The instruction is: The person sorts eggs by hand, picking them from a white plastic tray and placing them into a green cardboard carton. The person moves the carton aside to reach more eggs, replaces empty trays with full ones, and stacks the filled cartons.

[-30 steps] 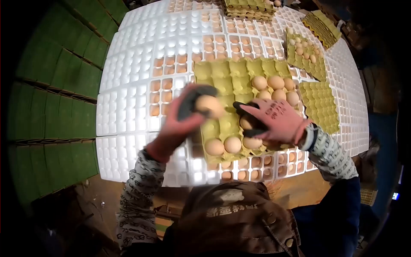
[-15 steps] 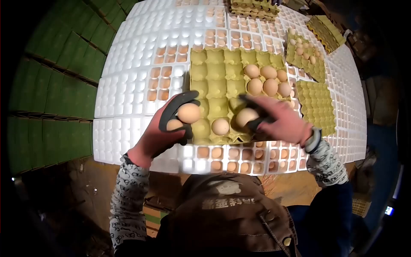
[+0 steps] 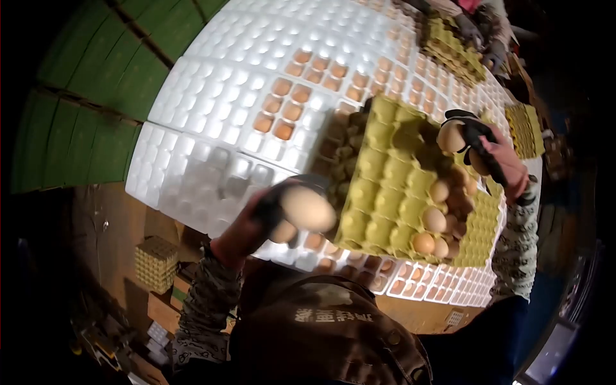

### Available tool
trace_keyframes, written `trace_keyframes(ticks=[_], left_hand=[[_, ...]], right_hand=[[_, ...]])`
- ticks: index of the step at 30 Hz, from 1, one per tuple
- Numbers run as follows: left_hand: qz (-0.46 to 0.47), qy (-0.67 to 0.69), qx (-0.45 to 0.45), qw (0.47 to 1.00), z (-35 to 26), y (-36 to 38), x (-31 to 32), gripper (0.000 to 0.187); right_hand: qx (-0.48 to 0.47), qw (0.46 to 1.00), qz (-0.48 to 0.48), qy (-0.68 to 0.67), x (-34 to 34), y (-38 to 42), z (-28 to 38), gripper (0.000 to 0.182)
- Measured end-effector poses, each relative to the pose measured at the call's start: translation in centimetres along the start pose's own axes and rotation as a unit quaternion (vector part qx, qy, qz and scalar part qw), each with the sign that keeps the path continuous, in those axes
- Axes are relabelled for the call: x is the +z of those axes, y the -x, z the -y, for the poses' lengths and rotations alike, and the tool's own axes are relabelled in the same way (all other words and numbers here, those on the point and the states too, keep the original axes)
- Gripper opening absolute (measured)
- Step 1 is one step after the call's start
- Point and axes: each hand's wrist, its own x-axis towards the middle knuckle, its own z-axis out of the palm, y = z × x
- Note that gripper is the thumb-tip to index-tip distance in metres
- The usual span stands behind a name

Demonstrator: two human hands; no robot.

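Note:
Two eggs are held in my left hand, in a pink and dark glove, above the white trays left of the pulp tray. My right hand, gloved alike, holds two eggs over the right side. Between my hands lies a yellow-green pulp egg tray on a stack, its left cells bare. Several eggs sit toward its right edge, partly in shadow. White foam trays lie beneath and around, some with eggs in their cells.
Green boxes are stacked at the left. Another person's gloved hands are at a pulp tray stack at the top right. More pulp trays lie at the right; a tray stack stands low at the left.
The view has turned. Both hands have moved away from the pulp tray, my right hand lifting two eggs. The lower-middle cells now show no eggs. Another person's hands have come into view.

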Motion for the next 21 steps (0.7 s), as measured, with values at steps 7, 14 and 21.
trace_keyframes(ticks=[7, 14, 21], left_hand=[[-0.292, 0.059, -0.242, 0.923, 16.8, 0.3, -4.8, 0.048], [-0.260, -0.252, -0.119, 0.924, 12.3, -1.7, -7.2, 0.055], [-0.317, -0.383, -0.064, 0.865, 13.0, -5.5, -10.5, 0.040]], right_hand=[[0.007, 0.851, 0.174, 0.496, 18.5, -19.6, 2.9, 0.044], [0.107, 0.876, 0.201, 0.424, 18.2, -31.0, -6.0, 0.043], [0.096, 0.794, 0.191, 0.569, 17.3, -32.9, -5.7, 0.045]])
